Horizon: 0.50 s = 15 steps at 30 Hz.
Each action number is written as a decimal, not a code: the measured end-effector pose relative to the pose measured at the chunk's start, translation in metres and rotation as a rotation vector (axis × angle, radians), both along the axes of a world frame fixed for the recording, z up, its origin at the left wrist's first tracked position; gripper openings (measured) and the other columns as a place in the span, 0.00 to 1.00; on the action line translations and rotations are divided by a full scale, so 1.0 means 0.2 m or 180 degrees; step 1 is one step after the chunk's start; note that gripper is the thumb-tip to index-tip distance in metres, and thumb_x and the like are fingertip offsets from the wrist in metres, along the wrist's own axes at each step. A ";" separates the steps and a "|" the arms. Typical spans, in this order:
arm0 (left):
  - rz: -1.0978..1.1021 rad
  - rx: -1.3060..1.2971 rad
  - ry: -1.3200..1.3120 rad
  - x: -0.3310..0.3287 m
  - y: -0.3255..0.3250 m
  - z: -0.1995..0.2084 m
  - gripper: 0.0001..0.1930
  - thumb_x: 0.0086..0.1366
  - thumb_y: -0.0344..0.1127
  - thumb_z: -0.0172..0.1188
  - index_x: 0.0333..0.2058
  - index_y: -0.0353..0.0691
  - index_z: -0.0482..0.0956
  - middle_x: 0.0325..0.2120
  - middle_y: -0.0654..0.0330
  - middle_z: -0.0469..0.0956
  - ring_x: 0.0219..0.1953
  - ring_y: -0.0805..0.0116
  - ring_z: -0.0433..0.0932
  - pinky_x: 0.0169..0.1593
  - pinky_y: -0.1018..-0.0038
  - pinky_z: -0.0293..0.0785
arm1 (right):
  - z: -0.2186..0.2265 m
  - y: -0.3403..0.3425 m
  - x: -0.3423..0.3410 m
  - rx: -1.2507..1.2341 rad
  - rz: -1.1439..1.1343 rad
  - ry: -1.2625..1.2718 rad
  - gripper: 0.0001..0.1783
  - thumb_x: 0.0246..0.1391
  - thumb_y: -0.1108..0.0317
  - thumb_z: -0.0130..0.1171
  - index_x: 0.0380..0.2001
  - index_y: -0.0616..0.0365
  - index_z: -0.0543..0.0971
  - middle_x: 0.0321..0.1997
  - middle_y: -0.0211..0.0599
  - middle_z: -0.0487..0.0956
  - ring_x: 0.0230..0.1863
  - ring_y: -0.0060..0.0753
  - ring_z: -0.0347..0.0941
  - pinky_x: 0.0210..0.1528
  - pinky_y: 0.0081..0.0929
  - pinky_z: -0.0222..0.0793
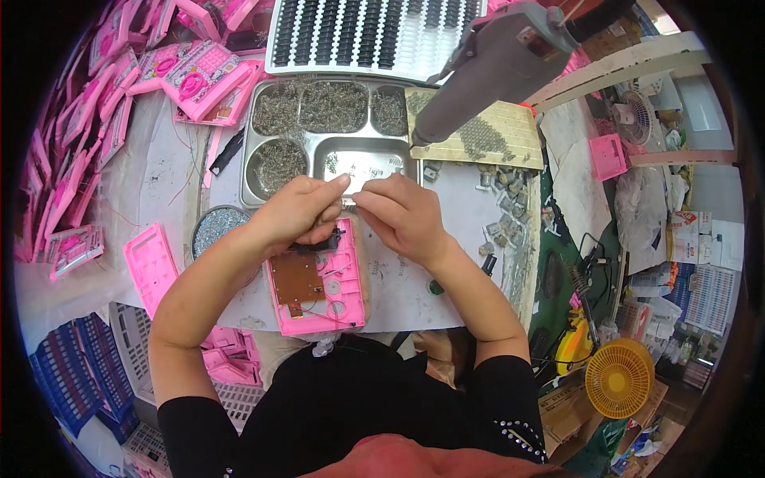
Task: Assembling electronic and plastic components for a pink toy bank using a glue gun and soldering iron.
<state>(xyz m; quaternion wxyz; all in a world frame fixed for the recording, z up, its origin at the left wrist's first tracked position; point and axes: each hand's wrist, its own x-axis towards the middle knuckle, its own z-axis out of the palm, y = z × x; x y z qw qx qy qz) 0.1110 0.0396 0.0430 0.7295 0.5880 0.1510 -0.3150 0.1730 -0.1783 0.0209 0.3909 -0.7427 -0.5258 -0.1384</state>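
My left hand (309, 211) is closed, thumb pressed on the curled fingers, above the far end of a pink plastic casing (344, 275). Fixed in that casing are a brown circuit board (296, 280) and thin wires. Close to its right, my right hand (405, 217) is pinched together, fingertips facing the left thumb. Anything between the fingers of either hand is too small or hidden to make out. Just beyond both hands lies a steel compartment tray (317, 140), with small springy metal parts heaped in several sections and a few scattered in the large one.
A grey power screwdriver (486, 76) hangs over a cream board (518, 131) of small metal parts. Left are a bowl of screws (215, 231), an empty pink shell (150, 267) and piled pink casings (96, 103). Small motors (506, 209) lie right; a white rack (374, 36) of black parts stands behind.
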 end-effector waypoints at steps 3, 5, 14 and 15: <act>-0.0207 0.0252 -0.0151 0.02 0.00 0.03 0.32 0.77 0.56 0.50 0.15 0.43 0.70 0.09 0.64 0.69 0.09 0.80 0.61 0.17 0.79 0.55 | 0.00 0.02 0.01 0.0311 -0.0151 0.0080 0.13 0.49 0.75 0.70 0.40 0.56 0.82 0.35 0.36 0.82 0.29 0.41 0.77 0.30 0.33 0.74; -0.0250 0.0711 -0.0899 0.02 0.03 -0.04 0.33 0.77 0.57 0.50 0.14 0.42 0.70 0.08 0.65 0.68 0.09 0.79 0.61 0.17 0.77 0.57 | -0.03 0.02 0.02 0.0296 -0.0415 0.0559 0.11 0.50 0.72 0.69 0.39 0.54 0.82 0.34 0.35 0.81 0.30 0.42 0.77 0.30 0.34 0.74; 0.0249 0.2180 -0.2088 0.01 0.07 0.01 0.09 0.67 0.34 0.67 0.32 0.35 0.78 0.23 0.66 0.78 0.26 0.82 0.73 0.31 0.80 0.69 | -0.05 -0.01 0.11 -0.1172 -0.1335 0.0489 0.23 0.55 0.70 0.66 0.56 0.54 0.79 0.35 0.35 0.82 0.32 0.42 0.79 0.38 0.35 0.74; 0.0343 0.2251 -0.2169 -0.02 0.07 0.03 0.07 0.65 0.30 0.68 0.34 0.34 0.79 0.26 0.67 0.79 0.28 0.82 0.74 0.32 0.81 0.69 | -0.03 -0.02 0.10 -0.1283 -0.1353 0.0666 0.26 0.55 0.69 0.66 0.59 0.53 0.78 0.35 0.35 0.82 0.32 0.42 0.79 0.39 0.35 0.74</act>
